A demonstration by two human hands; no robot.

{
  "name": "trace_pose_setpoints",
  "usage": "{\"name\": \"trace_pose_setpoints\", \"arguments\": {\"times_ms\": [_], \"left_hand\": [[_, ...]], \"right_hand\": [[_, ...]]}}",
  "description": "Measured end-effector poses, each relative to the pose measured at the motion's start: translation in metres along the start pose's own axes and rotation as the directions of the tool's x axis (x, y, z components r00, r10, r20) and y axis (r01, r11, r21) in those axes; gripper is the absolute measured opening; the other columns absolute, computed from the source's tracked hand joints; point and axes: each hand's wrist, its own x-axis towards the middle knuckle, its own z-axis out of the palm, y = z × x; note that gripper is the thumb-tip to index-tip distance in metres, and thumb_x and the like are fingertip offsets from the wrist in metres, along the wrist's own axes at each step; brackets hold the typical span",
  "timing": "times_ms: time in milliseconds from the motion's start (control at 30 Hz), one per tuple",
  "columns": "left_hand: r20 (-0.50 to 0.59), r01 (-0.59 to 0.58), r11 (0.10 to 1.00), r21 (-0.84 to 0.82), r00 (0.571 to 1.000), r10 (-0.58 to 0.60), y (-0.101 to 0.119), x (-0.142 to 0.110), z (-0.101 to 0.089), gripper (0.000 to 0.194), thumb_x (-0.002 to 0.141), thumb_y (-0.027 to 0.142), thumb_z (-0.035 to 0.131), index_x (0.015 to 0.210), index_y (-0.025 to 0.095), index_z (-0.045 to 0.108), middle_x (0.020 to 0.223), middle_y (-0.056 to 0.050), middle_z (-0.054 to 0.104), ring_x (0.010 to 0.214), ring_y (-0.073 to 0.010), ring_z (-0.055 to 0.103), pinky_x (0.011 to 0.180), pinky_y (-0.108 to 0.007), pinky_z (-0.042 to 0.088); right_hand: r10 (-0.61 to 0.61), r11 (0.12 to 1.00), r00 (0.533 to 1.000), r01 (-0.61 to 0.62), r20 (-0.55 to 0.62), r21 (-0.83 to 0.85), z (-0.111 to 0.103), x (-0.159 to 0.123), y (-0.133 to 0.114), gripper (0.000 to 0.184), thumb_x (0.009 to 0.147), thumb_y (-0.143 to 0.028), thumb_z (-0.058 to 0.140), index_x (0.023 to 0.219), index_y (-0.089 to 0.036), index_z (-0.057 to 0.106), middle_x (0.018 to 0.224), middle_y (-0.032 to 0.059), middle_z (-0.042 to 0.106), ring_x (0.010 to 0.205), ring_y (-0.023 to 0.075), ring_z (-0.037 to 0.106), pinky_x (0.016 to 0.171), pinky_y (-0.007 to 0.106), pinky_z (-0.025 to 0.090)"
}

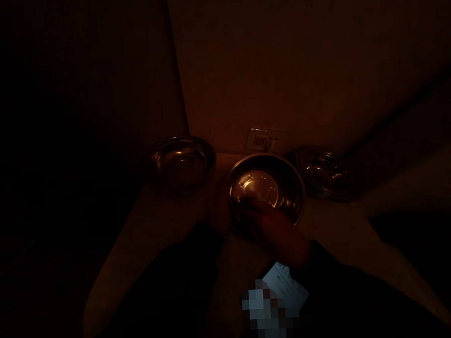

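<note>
Bowl [293,195], deep, round, shiny metal: stands on a pale bench [138,244] with rounded corners; a bright disc shows in its base, whether bare metal or something laid inside is unclear.

Right hand [277,232], bare, dark-sleeved: comes over the near rim of the bowl, knuckles up, fingers bent down into the near left part of the inside. Grip: fingertips lost in shadow; how far they part, and whether they pinch anything, cannot be made out.

Left hand [217,207], bare, dark-sleeved: just beside the bowl's left outer wall, very dim. Grip: spread of the fingers not discernible; contact with the rim likewise uncertain.

Basin [183,163], wide, round, shiny metal: left of the bowl and a little behind it, apart from it.

Stack of round shiny metal dishes [326,174]: right of the bowl, close to its rim; count unclear.

Phone-like device with a lit pale screen [286,287]: on the near side of the bowl, partly behind the right forearm and partly pixelated.

Rectangular wall plate [266,139]: behind the bowl, low on a dim brown wall [265,61].
</note>
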Motion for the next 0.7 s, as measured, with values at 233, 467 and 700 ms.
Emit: {"name": "trace_pose_setpoints", "arguments": {"times_ms": [233, 467, 700], "left_hand": [[0.025, 0.021, 1.000, 0.023, 0.999, -0.022, 0.001, 0.000, -0.004, 0.031, 0.092, 0.026, 0.038, 0.100, 0.018, 0.068, 0.103, -0.005, 0.071, 0.099, -0.0205, 0.062, 0.096, -0.033, 0.044], [0.078, 0.029, 0.995, -0.099, 0.997, -0.022, 0.003, -0.001, 0.002, 0.035, 0.094, 0.031, 0.036, 0.090, 0.017, 0.068, 0.091, -0.004, 0.072, 0.091, -0.0182, 0.064, 0.089, -0.030, 0.048], [0.016, -0.061, 0.998, -0.004, 0.998, 0.061, 0.002, 0.000, -0.003, 0.022, 0.088, 0.027, 0.047, 0.078, 0.020, 0.066, 0.089, -0.003, 0.070, 0.096, -0.0201, 0.061, 0.096, -0.032, 0.044]], "right_hand": [[-0.071, 0.962, 0.993, 0.092, -0.091, 0.255, 0.003, -0.001, -0.004, 0.025, 0.091, -0.015, 0.048, 0.112, -0.015, 0.062, 0.114, 0.0108, 0.062, 0.105, 0.0201, 0.057, 0.094, 0.035, 0.045], [-0.194, 0.975, 0.981, 0.194, -0.013, 0.110, -0.003, -0.023, 0.012, 0.026, 0.091, -0.012, 0.049, 0.111, -0.018, 0.064, 0.113, 0.0088, 0.065, 0.101, 0.0212, 0.058, 0.089, 0.037, 0.048], [-0.224, 0.963, 0.973, 0.230, -0.059, 0.142, 0.003, -0.024, 0.008, 0.023, 0.090, -0.011, 0.049, 0.107, -0.016, 0.063, 0.110, 0.0087, 0.066, 0.100, 0.0197, 0.057, 0.089, 0.036, 0.047]]}}
